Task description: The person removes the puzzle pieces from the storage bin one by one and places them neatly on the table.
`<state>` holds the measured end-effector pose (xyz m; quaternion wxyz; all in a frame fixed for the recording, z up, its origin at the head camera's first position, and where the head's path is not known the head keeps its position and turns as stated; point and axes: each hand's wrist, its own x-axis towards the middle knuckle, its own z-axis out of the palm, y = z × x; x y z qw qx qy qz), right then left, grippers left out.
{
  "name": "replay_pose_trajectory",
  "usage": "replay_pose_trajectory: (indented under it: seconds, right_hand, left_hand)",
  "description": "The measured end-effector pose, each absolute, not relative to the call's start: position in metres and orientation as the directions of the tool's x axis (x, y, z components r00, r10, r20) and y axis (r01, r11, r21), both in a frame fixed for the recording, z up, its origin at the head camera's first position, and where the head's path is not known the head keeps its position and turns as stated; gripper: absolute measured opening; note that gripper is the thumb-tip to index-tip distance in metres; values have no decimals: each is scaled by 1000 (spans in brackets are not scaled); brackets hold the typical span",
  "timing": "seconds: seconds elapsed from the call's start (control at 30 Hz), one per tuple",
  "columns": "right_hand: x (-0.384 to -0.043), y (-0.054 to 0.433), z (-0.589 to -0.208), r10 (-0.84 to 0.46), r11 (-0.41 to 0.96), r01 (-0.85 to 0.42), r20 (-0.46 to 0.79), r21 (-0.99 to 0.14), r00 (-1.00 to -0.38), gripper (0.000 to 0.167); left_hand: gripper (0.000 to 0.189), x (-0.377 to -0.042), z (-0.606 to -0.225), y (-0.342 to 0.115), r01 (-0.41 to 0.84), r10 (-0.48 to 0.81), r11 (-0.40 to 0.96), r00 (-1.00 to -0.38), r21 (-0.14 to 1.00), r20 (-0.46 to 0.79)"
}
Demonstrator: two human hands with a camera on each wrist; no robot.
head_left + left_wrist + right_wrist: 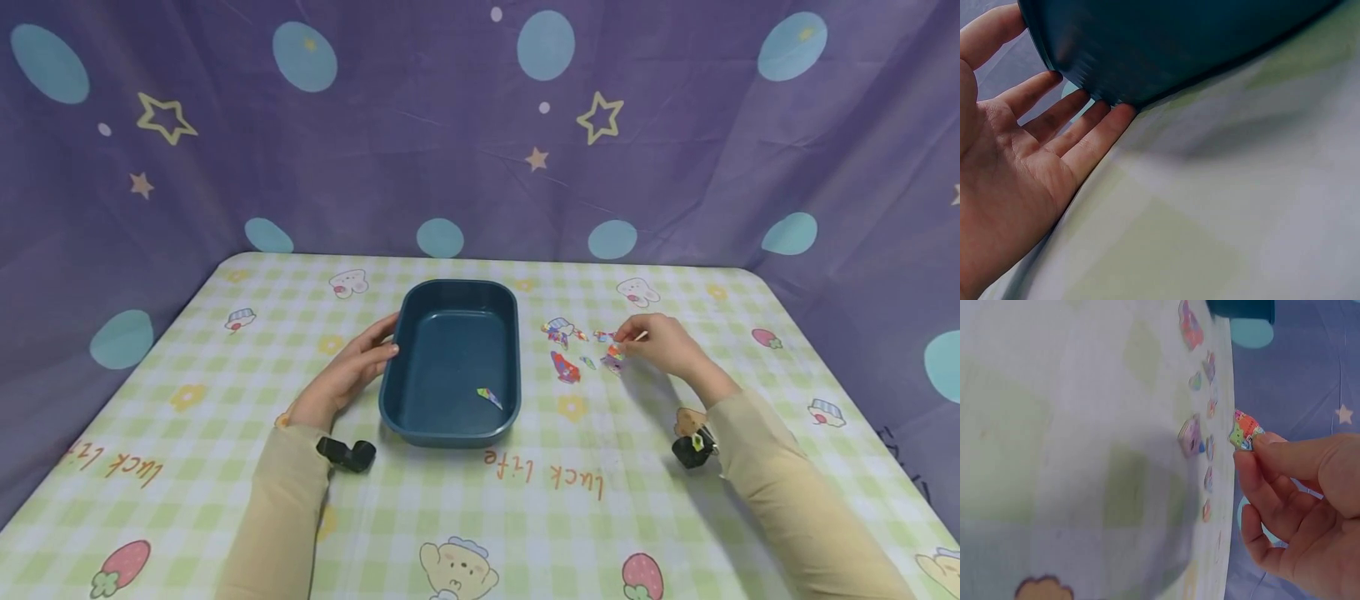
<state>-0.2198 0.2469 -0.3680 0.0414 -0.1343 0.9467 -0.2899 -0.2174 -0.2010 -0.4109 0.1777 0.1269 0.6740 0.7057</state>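
A deep teal tray (442, 358) stands on the table, one thin colourful piece (489, 397) lying on its floor. Against the tray's left side rests my left hand (345, 373), its fingers fairly straight. In the left wrist view, the fingertips touch the outer wall. My right hand (663, 343) is to the right of the tray, above a scatter of loose pieces. Between thumb and index finger it pinches a small, flat, irregular printed piece (1245, 430), red-orange and green. Several similar flat pieces lie below and beside it, among them a larger red one (566, 367).
A checked green-and-white cloth (420, 517) with cartoon prints covers the table. Behind it hangs a purple curtain (465, 125) with blue ovals and stars. Black wrist devices (347, 455) are on both sleeves.
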Motion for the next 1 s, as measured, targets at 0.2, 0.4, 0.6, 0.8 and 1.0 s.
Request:
replay_pose_trajectory:
  seconds: [0.2,0.4,0.6,0.8,1.0]
  right_hand:
    - [-220,258,-373,-240,820,-184,-34,-542,-970,8]
    - [-219,267,-382,-219,834,-158,-53,-529,-974,8]
    - [-217,272,-385,-207,837,-146,-59,-527,-976,10]
    - [-217,272,-385,-195,837,-128,-71,-532,-978,11]
    - [-216,271,-384,-173,839,-107,-76,-533,-982,13]
  left_hand:
    - [64,-217,-412,-201,-80,420,-26,-905,996,-61]
    - [63,-217,-413,-201,-74,428,-29,-902,997,-54]
    - [63,-217,-412,-202,-74,430,-24,-901,997,-56]
    - [63,-217,-411,-202,-74,432,-31,-900,997,-54]
    - [63,-217,-411,-202,-85,433,-39,-899,996,-60]
